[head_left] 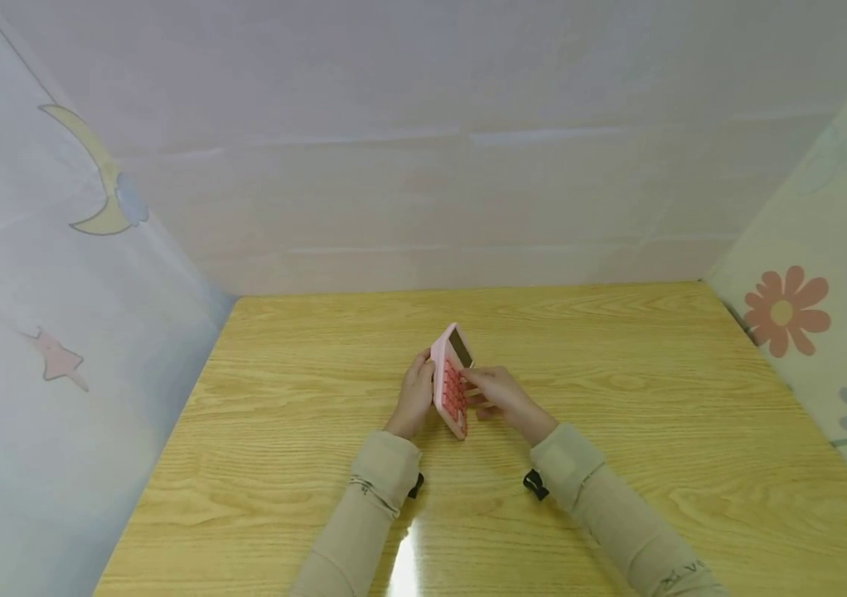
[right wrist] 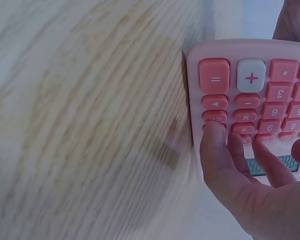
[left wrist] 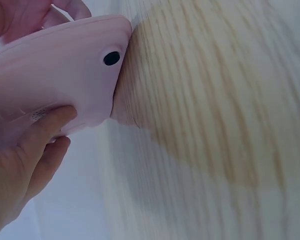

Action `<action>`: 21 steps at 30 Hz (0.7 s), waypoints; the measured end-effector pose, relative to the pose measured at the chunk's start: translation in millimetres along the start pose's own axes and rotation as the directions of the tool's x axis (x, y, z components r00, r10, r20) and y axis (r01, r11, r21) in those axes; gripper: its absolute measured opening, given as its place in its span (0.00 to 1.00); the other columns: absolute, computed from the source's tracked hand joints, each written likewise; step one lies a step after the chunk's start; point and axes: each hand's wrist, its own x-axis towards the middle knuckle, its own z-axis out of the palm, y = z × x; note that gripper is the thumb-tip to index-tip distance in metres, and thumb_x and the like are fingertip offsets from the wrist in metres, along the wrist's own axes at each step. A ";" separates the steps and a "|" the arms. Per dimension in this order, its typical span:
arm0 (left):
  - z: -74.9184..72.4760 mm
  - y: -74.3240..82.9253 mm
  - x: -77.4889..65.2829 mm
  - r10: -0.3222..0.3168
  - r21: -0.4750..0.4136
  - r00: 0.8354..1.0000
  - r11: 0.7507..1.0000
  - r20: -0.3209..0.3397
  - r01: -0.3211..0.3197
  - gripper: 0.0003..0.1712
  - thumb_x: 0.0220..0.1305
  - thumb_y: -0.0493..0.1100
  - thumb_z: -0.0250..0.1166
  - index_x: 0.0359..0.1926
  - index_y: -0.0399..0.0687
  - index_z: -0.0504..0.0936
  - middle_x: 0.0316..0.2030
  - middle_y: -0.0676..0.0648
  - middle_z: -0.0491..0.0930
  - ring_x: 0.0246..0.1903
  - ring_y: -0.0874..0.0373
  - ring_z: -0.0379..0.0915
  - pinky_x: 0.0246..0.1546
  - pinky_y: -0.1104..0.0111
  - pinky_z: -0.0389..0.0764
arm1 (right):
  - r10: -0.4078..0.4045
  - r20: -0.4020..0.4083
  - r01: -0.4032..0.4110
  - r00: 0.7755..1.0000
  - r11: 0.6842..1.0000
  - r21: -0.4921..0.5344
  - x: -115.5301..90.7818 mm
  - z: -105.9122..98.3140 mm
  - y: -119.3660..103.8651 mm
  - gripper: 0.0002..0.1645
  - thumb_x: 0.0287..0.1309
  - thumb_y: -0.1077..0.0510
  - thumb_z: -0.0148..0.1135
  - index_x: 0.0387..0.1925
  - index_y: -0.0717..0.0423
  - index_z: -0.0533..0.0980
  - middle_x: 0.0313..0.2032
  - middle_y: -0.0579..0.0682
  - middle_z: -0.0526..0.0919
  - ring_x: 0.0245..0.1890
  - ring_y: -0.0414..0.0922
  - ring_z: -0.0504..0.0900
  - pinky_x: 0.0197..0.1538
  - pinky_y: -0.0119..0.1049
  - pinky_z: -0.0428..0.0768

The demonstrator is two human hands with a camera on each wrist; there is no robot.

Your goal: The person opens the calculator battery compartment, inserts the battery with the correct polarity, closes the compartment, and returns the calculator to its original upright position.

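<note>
A pink calculator (head_left: 449,385) with coral-pink keys is tilted up on its long edge, close to or on the wooden table. Its display (right wrist: 275,165) shows digits, partly covered by fingers. My left hand (head_left: 416,390) grips it from the left side; in the left wrist view the fingers (left wrist: 50,125) lie on its smooth back, near a round black foot (left wrist: 111,58). On the key side, my right hand (head_left: 501,394) has its fingers spread across the keys near the display, and one fingertip (right wrist: 212,135) touches a small key by the outer edge.
The wood-grain table (head_left: 282,414) extends around both hands. Behind it hangs a pale backdrop (head_left: 423,182), with printed sheets at the sides showing a moon (head_left: 99,174) and a red flower (head_left: 785,311). Black straps (head_left: 535,485) hang below the wrists.
</note>
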 end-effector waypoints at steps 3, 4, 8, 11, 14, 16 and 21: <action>0.1 10.3 -7.2 0.043 0.023 0.999 0.999 0.016 -0.044 0.24 0.71 0.39 0.36 0.65 0.34 0.56 0.59 0.35 0.64 0.58 0.46 0.60 0.57 0.56 0.63 | -0.018 -0.002 0.018 1.000 1.000 -0.020 1.5 -0.6 1.5 0.24 0.64 0.53 0.50 0.55 0.65 0.70 0.41 0.56 0.79 0.37 0.51 0.79 0.33 0.40 0.76; 0.2 13.1 -9.3 0.055 0.033 0.998 0.998 0.019 -0.056 0.24 0.71 0.38 0.35 0.64 0.33 0.56 0.59 0.34 0.64 0.58 0.45 0.60 0.57 0.57 0.63 | -0.026 -0.004 0.026 1.000 0.999 -0.036 2.0 -1.0 2.2 0.23 0.64 0.55 0.50 0.56 0.64 0.70 0.41 0.56 0.79 0.38 0.51 0.79 0.34 0.40 0.76; -0.1 17.6 -13.2 0.083 0.044 0.996 0.996 0.031 -0.084 0.23 0.72 0.38 0.34 0.64 0.32 0.55 0.59 0.34 0.63 0.59 0.45 0.59 0.58 0.57 0.61 | -0.060 -0.009 0.059 0.998 0.995 -0.083 4.2 -2.0 5.5 0.22 0.63 0.58 0.50 0.57 0.63 0.69 0.40 0.55 0.81 0.40 0.52 0.79 0.35 0.42 0.75; -1.3 17.1 -14.1 0.098 0.032 0.994 0.995 0.045 -0.099 0.23 0.72 0.37 0.33 0.64 0.31 0.54 0.59 0.33 0.62 0.60 0.44 0.57 0.59 0.56 0.60 | -0.107 -0.004 0.106 0.994 0.989 -0.102 6.7 -2.8 9.0 0.21 0.63 0.61 0.50 0.57 0.64 0.69 0.42 0.58 0.80 0.40 0.51 0.79 0.38 0.44 0.76; -3.0 15.2 -14.4 0.115 0.010 0.992 0.993 0.057 -0.116 0.23 0.72 0.36 0.33 0.64 0.30 0.53 0.59 0.31 0.61 0.60 0.43 0.57 0.59 0.55 0.60 | -0.160 -0.006 0.158 0.987 0.980 -0.119 10.1 -3.1 12.7 0.20 0.62 0.65 0.51 0.55 0.67 0.70 0.45 0.61 0.78 0.39 0.48 0.79 0.42 0.44 0.76; -3.8 13.9 -14.6 0.128 0.003 0.990 0.992 0.057 -0.128 0.23 0.72 0.36 0.33 0.64 0.29 0.53 0.59 0.31 0.62 0.60 0.42 0.58 0.58 0.55 0.60 | -0.189 -0.017 0.184 0.982 0.972 -0.144 11.9 -3.2 13.9 0.19 0.60 0.66 0.53 0.54 0.68 0.71 0.44 0.62 0.78 0.38 0.47 0.79 0.42 0.44 0.76; -3.7 13.7 -15.3 0.124 0.019 0.991 0.992 0.043 -0.125 0.23 0.72 0.36 0.34 0.64 0.30 0.55 0.58 0.32 0.63 0.59 0.44 0.58 0.58 0.55 0.61 | -0.255 -0.037 0.239 0.966 0.941 -0.239 14.1 -3.3 14.6 0.18 0.55 0.66 0.59 0.49 0.68 0.73 0.37 0.61 0.79 0.34 0.47 0.78 0.37 0.39 0.77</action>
